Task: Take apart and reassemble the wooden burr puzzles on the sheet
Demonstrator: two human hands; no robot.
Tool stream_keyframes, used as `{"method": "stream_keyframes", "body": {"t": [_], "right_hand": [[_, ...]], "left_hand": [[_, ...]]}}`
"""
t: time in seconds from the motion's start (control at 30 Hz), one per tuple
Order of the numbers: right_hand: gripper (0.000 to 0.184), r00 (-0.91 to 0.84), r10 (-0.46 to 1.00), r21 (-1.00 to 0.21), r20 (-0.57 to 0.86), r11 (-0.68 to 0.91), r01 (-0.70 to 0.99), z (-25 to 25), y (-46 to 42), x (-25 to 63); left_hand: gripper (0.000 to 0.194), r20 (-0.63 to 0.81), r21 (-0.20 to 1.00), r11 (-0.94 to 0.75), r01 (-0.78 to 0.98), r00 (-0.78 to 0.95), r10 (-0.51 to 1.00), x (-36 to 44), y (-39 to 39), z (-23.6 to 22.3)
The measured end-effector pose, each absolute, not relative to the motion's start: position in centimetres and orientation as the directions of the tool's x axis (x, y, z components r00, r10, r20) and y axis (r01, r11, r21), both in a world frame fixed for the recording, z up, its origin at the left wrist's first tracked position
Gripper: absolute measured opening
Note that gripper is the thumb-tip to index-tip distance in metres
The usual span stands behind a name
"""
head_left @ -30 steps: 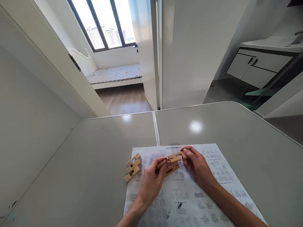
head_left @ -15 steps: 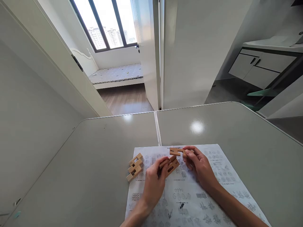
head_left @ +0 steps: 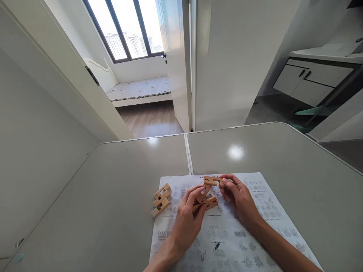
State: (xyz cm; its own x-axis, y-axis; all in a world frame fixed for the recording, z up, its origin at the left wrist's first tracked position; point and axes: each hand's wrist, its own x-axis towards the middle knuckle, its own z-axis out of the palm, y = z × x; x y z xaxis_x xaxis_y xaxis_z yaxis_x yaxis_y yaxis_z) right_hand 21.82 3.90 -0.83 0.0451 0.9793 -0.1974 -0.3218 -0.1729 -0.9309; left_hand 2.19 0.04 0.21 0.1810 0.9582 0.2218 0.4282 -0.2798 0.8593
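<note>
My left hand [head_left: 189,215] grips wooden puzzle pieces above the printed sheet: a notched piece marked 2 [head_left: 211,203] and another slotted piece [head_left: 202,194] standing at an angle above it. My right hand [head_left: 238,194] pinches the right end of a notched wooden puzzle piece marked 1 [head_left: 209,180]. Its left end meets the top of the slotted piece; whether they interlock I cannot tell. Fingers cover parts of all these pieces.
A joined group of lighter wooden blocks [head_left: 161,200] lies at the left edge of the printed sheet [head_left: 227,249]. Beneath is a grey table [head_left: 119,211] with a pale seam. Beyond it are a doorway, a bed [head_left: 141,88] and a white cabinet [head_left: 312,77].
My left hand has shifted slightly right and turned its pieces. The slotted piece now stands higher and the piece marked 2 points more to the right. My right hand stays nearly still.
</note>
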Motion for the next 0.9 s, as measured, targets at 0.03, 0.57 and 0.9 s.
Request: {"method": "stream_keyframes", "body": {"t": [0.03, 0.57, 0.9], "right_hand": [[0.034, 0.046, 0.979, -0.928, -0.199, -0.174, -0.329, -0.8, 3.9, 21.8], [0.039, 0.033, 0.973, -0.923, -0.228, -0.206, -0.324, -0.4, 4.1, 22.3], [0.036, -0.120, 0.983, -0.935, -0.135, -0.167, -0.311, -0.5, 3.9, 21.7]], "left_hand": [[0.035, 0.227, 0.866, -0.284, 0.412, 0.182, 0.957, 2.2, 0.0, 0.3], [0.050, -0.232, 0.902, 0.274, -0.333, 0.162, 0.959, 1.4, 0.9, 1.4], [0.046, -0.310, 0.832, 0.346, -0.433, 0.153, 0.938, 1.2, 1.0, 1.1]]}}
